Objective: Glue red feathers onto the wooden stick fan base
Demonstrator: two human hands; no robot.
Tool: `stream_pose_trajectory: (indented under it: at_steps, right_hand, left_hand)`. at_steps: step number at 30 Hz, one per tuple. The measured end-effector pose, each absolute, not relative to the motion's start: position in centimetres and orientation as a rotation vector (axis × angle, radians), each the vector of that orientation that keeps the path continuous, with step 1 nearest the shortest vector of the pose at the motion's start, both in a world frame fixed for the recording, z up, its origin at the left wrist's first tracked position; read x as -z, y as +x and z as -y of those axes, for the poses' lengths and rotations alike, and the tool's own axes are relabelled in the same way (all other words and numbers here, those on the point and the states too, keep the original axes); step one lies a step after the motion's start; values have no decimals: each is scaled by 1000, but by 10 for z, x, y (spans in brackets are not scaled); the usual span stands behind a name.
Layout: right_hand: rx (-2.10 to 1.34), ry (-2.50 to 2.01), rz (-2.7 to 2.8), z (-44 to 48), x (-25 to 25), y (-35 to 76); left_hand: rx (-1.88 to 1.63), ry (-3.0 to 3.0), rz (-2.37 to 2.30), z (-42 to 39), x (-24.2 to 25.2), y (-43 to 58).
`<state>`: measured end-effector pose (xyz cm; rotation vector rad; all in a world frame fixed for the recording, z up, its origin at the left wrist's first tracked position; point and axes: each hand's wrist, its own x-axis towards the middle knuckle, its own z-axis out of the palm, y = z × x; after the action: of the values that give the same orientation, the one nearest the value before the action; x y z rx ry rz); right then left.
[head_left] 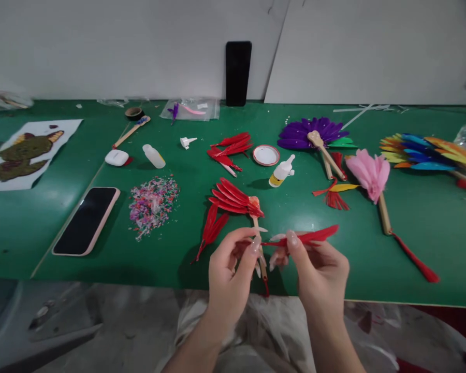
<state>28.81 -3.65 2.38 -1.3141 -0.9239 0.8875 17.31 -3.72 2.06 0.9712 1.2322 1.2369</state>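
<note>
A single red feather (pixel 319 234) is held above the bench (pixel 171 267), close to its near edge. The right hand (pixel 322 267) pinches it between thumb and fingers; the left hand (pixel 230 269) is curled, thumb and forefinger at the quill end, though whether they grip it I cannot tell. Just beyond the left hand lies a red feather fan (pixel 230 198), its handle pointing to the near edge, with loose red feathers (pixel 215 228) beside it. Farther out are a glue bottle (pixel 278 179), a pink fan (pixel 368 173) toward the right edge, and, near the back edge, a purple fan (pixel 301 139).
</note>
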Motion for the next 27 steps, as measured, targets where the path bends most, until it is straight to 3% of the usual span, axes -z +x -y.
stream_pose_trajectory:
  at_steps: [27]
  right_hand:
    - [-484,-1064,1426,77,-22,312]
  left_hand:
    - [-1222,1684,-1092,59,-29,185]
